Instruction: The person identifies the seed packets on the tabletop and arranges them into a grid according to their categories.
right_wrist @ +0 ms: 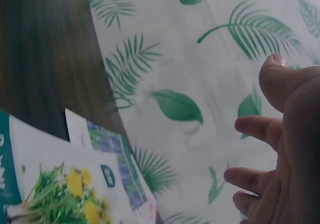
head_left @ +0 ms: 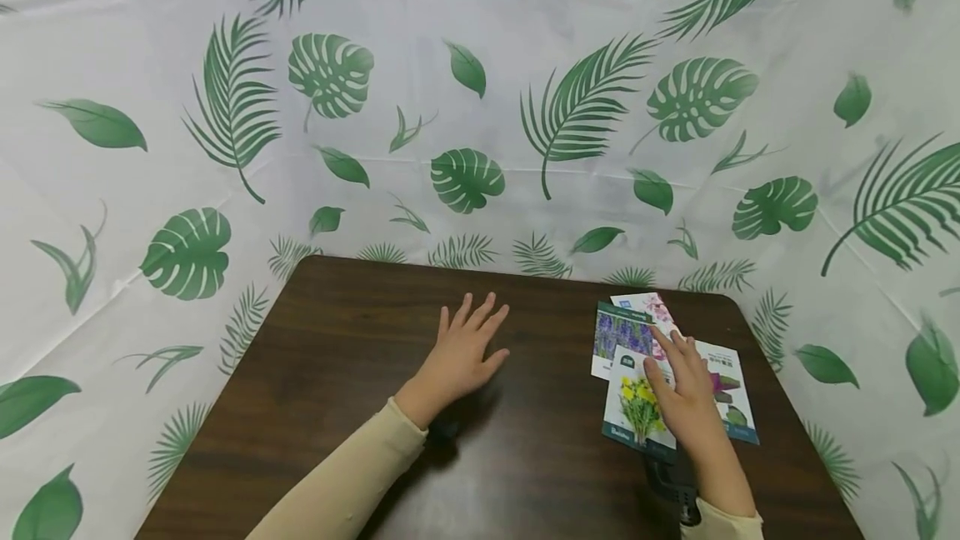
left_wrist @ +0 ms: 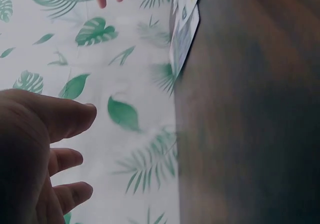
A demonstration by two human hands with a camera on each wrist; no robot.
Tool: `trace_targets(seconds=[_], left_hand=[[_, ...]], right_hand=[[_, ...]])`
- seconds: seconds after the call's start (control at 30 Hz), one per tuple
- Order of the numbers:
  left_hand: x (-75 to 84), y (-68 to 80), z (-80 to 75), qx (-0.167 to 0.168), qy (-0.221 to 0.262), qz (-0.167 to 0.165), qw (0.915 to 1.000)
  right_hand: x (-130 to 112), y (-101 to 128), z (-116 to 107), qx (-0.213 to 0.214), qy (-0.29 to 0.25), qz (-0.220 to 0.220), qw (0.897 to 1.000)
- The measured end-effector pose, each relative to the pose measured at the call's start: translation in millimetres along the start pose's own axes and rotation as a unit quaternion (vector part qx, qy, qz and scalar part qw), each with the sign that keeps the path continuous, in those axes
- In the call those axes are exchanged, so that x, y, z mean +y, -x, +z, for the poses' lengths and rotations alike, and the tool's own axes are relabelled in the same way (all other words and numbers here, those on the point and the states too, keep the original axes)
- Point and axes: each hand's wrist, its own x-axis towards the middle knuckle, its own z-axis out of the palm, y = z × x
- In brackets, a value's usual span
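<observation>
Several seed packets lie overlapped at the right of a dark wooden table (head_left: 360,407): one with yellow flowers (head_left: 636,408), one with purple flowers (head_left: 617,336), a pink one (head_left: 651,307) and one at the far right (head_left: 731,394). My right hand (head_left: 678,382) lies flat over the pile with straight fingers, touching the packets. My left hand (head_left: 467,348) rests flat on the bare wood at the table's middle, fingers spread, holding nothing. In the right wrist view the yellow-flower packet (right_wrist: 60,184) shows beside my relaxed fingers (right_wrist: 255,129). In the left wrist view my fingers (left_wrist: 55,119) are loose.
A white sheet printed with green leaves (head_left: 480,90) walls in the table on the back and both sides. The table's far edge runs just behind the packets. Bare wood spreads to the left and front of my hands.
</observation>
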Motion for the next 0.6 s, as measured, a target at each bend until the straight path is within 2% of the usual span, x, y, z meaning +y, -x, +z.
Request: trace_targets(seconds=[0.13, 0.2, 0.33, 0.43, 0.6], left_hand=[[13.5, -0.4, 10.9, -0.023, 0.023, 0.016, 0.9993], [21.5, -0.2, 16.2, -0.032, 0.032, 0.025, 0.9987], [38.9, 0.1, 26.7, -0.049, 0.046, 0.052, 0.9964], [53.0, -0.2, 34.5, -0.067, 0.058, 0.08, 0.9928], [73.9, -1.4, 51.7, -0.12, 0.065, 0.136, 0.9812]], right_hand=[[17, 5, -1, -0.012, -0.03, 0.041, 0.999], [29, 7, 0, -0.023, -0.066, 0.068, 0.995], [57, 12, 6, -0.033, -0.166, 0.12, 0.978], [71, 15, 7, -0.007, -0.204, 0.147, 0.968], [77, 19, 8, 0.075, -0.194, 0.177, 0.962]])
